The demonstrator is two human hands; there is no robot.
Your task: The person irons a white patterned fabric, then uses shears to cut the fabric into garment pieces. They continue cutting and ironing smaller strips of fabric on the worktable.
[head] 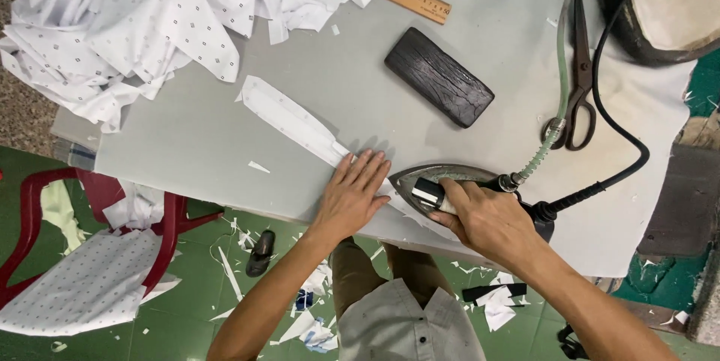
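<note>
The left hand point(354, 194) presses flat, fingers spread, on a white fabric strip point(294, 121) on the desk point(360, 91). Just beside it, the right hand point(487, 220) grips an iron point(435, 181).

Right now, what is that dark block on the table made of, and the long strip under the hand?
The dark block looks like wood, maybe charred or stained: black, matte, with grain lines along it. The strip under the left hand looks like thin woven cloth, white with tiny dark dots, creased flat. The iron gripped by the right hand seems grey, shiny metal.
</note>
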